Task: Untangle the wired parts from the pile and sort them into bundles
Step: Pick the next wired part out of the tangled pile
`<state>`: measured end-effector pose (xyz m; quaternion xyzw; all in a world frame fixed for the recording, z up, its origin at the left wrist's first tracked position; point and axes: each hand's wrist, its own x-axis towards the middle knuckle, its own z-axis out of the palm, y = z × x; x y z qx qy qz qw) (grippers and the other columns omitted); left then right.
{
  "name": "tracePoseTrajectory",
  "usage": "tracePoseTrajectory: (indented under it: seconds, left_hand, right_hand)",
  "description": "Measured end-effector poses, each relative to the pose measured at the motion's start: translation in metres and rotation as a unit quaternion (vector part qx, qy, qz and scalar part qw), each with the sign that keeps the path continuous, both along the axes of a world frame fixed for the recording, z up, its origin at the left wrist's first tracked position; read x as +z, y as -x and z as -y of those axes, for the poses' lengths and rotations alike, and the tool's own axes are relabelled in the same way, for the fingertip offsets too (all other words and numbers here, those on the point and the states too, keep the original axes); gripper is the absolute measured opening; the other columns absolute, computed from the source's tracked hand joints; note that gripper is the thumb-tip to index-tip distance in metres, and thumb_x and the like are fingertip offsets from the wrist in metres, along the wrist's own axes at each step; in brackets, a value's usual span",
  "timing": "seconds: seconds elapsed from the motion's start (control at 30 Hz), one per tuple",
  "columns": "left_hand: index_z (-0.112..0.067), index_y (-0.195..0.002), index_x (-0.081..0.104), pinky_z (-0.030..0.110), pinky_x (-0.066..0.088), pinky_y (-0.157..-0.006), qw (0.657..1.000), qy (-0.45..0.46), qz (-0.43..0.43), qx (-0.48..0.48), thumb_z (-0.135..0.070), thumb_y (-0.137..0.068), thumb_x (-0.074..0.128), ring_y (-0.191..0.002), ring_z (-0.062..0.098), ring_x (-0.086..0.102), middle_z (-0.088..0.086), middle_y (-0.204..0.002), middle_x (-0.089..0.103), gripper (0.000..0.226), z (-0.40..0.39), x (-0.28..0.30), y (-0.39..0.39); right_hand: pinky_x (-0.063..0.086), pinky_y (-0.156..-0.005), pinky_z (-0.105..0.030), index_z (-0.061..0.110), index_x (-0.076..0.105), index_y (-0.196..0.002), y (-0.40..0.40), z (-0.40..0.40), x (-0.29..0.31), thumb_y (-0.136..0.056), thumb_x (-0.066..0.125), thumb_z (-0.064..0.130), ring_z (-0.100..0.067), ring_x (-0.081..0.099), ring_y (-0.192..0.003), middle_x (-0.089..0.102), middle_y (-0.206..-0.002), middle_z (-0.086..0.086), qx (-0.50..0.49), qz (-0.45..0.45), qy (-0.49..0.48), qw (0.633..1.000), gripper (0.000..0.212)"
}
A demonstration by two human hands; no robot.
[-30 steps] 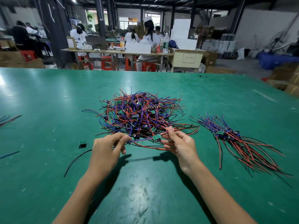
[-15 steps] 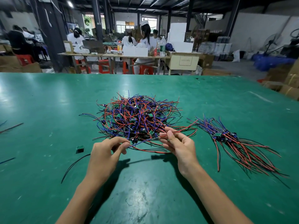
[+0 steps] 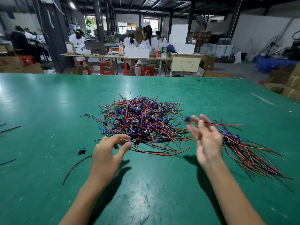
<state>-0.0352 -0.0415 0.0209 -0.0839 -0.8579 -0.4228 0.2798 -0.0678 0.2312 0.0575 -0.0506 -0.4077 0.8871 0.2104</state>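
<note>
Daylight from far windows (image 3: 125, 27) and a ceiling lamp (image 3: 71, 4) leaves pale glare on the green desk (image 3: 40, 98). Both forearms cast dark shadows toward the viewer. The right hand (image 3: 206, 140) is motion-blurred; wide-angle distortion bends the edges.

Tangled pile (image 3: 142, 120) of red and blue wired parts, small green boards mixed in, heaped just beyond the left fingertips (image 3: 128, 143). One wired part (image 3: 211, 123) blurred across the right fingers (image 3: 197, 120). Sorted bundle (image 3: 243, 148) fans out right of them.
</note>
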Motion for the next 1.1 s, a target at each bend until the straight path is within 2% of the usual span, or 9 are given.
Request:
tracePoseTrajectory:
  seconds: [0.27,0.4,0.47,0.5,0.67,0.8,0.9,0.97,1.1]
  left_hand:
    - [-0.035,-0.12,0.071,0.035,0.039,-0.101,0.972,0.207,0.1,-0.058,-0.032,-0.096,0.065,-0.124,0.01,0.053,-0.014,-0.131,0.06,0.025,-0.01,-0.008,-0.002]
    - [-0.031,-0.108,0.076,0.036,0.041,-0.093,0.976,0.196,0.084,-0.052,-0.025,-0.094,0.068,-0.112,0.013,0.058,-0.014,-0.118,0.064,0.017,-0.012,-0.008,-0.003]
    - [-0.03,-0.107,0.074,0.035,0.041,-0.087,0.976,0.2,0.074,-0.043,-0.022,-0.093,0.069,-0.105,0.013,0.059,-0.014,-0.109,0.064,0.017,-0.013,-0.009,-0.003]
    - [-0.03,-0.108,0.073,0.034,0.039,-0.084,0.976,0.201,0.071,-0.038,-0.021,-0.093,0.069,-0.102,0.014,0.058,-0.013,-0.105,0.063,0.018,-0.013,-0.009,-0.004]
    - [-0.031,-0.101,0.077,0.033,0.035,-0.077,0.975,0.215,0.051,-0.032,-0.024,-0.093,0.071,-0.092,0.015,0.054,-0.01,-0.093,0.06,0.013,-0.013,-0.011,-0.003]
    - [-0.027,-0.089,0.079,0.035,0.036,-0.075,0.979,0.199,0.007,-0.03,-0.017,-0.084,0.081,-0.089,0.021,0.054,-0.012,-0.082,0.065,0.012,-0.013,-0.007,-0.005]
    - [-0.024,-0.093,0.077,0.038,0.043,-0.078,0.984,0.169,-0.029,-0.04,-0.013,-0.082,0.082,-0.087,0.019,0.061,-0.014,-0.082,0.067,0.017,-0.018,-0.004,-0.006]
    - [-0.025,-0.099,0.075,0.038,0.045,-0.08,0.985,0.161,-0.034,-0.054,-0.016,-0.084,0.081,-0.079,0.015,0.064,-0.015,-0.083,0.066,0.019,-0.021,-0.004,-0.007]
    - [-0.024,-0.101,0.075,0.039,0.048,-0.075,0.983,0.166,-0.052,-0.058,-0.021,-0.084,0.079,-0.076,0.016,0.063,-0.014,-0.084,0.065,0.018,-0.025,-0.008,-0.009]
  right_hand:
    - [0.041,-0.111,-0.026,0.001,0.049,-0.131,0.009,-0.077,-0.012,-0.106,0.042,-0.001,-0.028,0.052,-0.136,0.054,-0.138,-0.02,-0.173,0.143,0.158,0.962,0.026]
    - [0.04,-0.108,-0.035,0.007,0.052,-0.092,0.004,-0.07,-0.008,-0.095,0.052,-0.013,-0.012,0.069,-0.095,0.065,-0.104,-0.013,-0.238,0.179,0.132,0.945,0.02]
    - [0.04,-0.077,-0.011,0.016,0.039,-0.079,0.005,-0.067,-0.002,-0.094,0.055,-0.011,-0.002,0.054,-0.057,0.052,-0.08,-0.004,-0.257,0.163,0.111,0.946,0.035]
    - [0.046,-0.088,-0.015,0.017,0.038,-0.082,0.004,-0.066,0.0,-0.094,0.055,-0.01,-0.002,0.048,-0.051,0.047,-0.078,-0.003,-0.261,0.159,0.093,0.948,0.034]
    - [0.058,-0.091,-0.04,-0.004,0.04,-0.126,-0.004,-0.065,0.0,-0.093,0.046,-0.013,-0.03,0.074,-0.1,0.055,-0.127,-0.035,-0.222,0.136,0.049,0.964,0.035]
    - [0.059,-0.062,-0.022,0.002,0.041,-0.102,-0.014,-0.054,0.01,-0.098,0.045,-0.003,-0.022,0.076,-0.065,0.061,-0.106,-0.034,-0.148,0.125,0.117,0.974,0.008]
    - [0.053,-0.051,-0.025,0.015,0.054,-0.096,-0.017,-0.031,0.007,-0.102,0.053,0.014,-0.013,0.068,-0.057,0.073,-0.09,-0.011,-0.053,0.148,-0.069,0.985,0.006]
    - [0.052,-0.063,-0.03,0.023,0.066,-0.096,-0.019,-0.006,-0.002,-0.099,0.062,0.025,-0.011,0.068,-0.068,0.076,-0.083,0.004,-0.082,0.075,-0.342,0.933,0.005]
    - [0.033,-0.095,-0.035,0.038,0.07,-0.118,-0.029,0.044,-0.03,-0.096,0.06,0.049,-0.004,0.054,-0.111,0.067,-0.113,0.022,-0.095,-0.124,-0.749,0.643,0.026]
